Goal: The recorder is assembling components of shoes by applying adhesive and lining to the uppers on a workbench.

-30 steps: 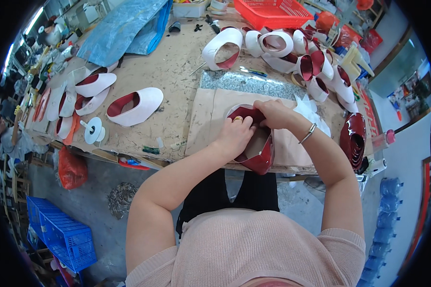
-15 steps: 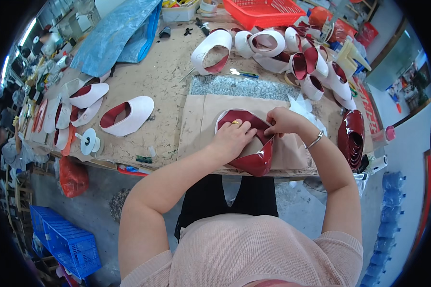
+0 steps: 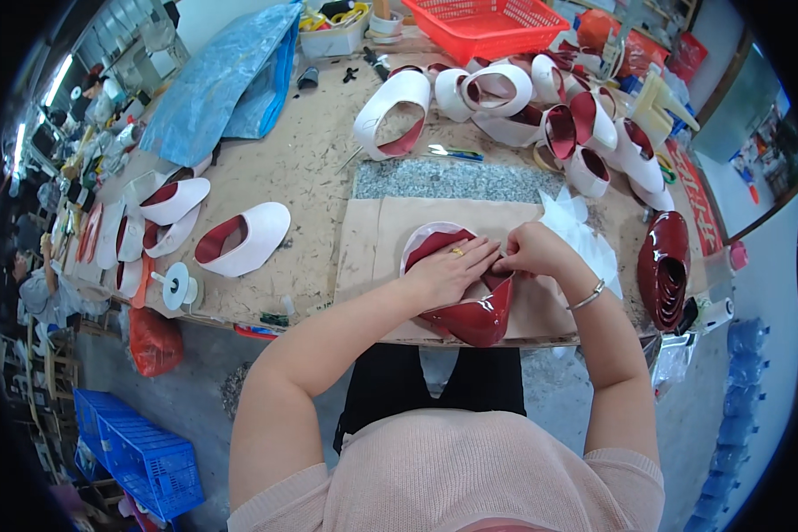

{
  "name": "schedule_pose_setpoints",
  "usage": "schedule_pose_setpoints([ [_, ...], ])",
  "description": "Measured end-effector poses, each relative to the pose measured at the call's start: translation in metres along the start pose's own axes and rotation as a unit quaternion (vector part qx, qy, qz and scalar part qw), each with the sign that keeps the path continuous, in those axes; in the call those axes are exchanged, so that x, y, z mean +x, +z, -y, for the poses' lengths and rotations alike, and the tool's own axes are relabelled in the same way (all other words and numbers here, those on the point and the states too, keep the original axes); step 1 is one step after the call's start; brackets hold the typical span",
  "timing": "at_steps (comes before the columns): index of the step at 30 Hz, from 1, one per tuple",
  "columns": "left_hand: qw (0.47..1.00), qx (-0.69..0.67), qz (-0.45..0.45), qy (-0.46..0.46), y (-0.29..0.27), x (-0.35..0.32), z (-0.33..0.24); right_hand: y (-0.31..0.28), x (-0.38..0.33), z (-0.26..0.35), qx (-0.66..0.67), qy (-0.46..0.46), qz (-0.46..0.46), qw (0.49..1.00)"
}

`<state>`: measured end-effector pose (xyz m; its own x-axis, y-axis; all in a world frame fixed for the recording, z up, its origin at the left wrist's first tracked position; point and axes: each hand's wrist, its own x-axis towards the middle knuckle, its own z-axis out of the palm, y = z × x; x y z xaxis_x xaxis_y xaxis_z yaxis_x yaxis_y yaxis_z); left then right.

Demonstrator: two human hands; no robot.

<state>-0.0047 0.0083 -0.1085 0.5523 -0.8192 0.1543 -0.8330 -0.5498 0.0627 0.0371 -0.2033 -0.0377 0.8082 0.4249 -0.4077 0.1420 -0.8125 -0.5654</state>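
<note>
Had the left hand (image 3: 449, 269) palm-down across a glossy dark-red shoe upper with a white-faced section (image 3: 477, 321), fingers laid flat and side by side, just resting on it. Had the right hand (image 3: 537, 251) over at the upper's right edge, fingers pinched narrow on that edge, though couldn't make out the very tips. Found the upper near the front of the scuffed brown bench (image 3: 315, 191), on a tan paper sheet (image 3: 372, 230), glossy red end facing the wearer.

Spotted containers all over, btw. At the far side, saw a bright red plastic basket with slotted walls (image 3: 488, 40), but couldn't really tell about contents. Just left of that, noticed a white plastic tub (image 3: 332, 44) loaded with yellow and dark bits, too small to identify. At the right end, saw a clear plastic bottle with a pink cap (image 3: 715, 268), close to a nested bundle of glossy dark-red pieces (image 3: 654, 238). Below the bench on the left, noticed a bulging red plastic bag (image 3: 155, 341), contents hidden, and lower down some blue plastic crates with gridded walls (image 3: 167, 477). Couldn't read the insides of those either.

Also saw a white upper lined in dark red (image 3: 264, 238) on the left, near a white plastic spool (image 3: 177, 288), plus a whole heap of similar white uppers (image 3: 599, 131) on the right, in front of the basket.
</note>
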Motion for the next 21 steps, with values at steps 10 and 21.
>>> schedule_pose_setpoints([
  [10, 0.949, 0.029, -0.191, -0.25, -0.035, 0.017, 0.095, 0.032, -0.016, 0.004, 0.048, -0.025, -0.2, 0.978],
  [21, 0.964, 0.182, 0.08, -0.177, -0.075, -0.009, -0.074, 0.077, -0.014, 0.025, 0.063, -0.072, -0.472, 0.877],
])
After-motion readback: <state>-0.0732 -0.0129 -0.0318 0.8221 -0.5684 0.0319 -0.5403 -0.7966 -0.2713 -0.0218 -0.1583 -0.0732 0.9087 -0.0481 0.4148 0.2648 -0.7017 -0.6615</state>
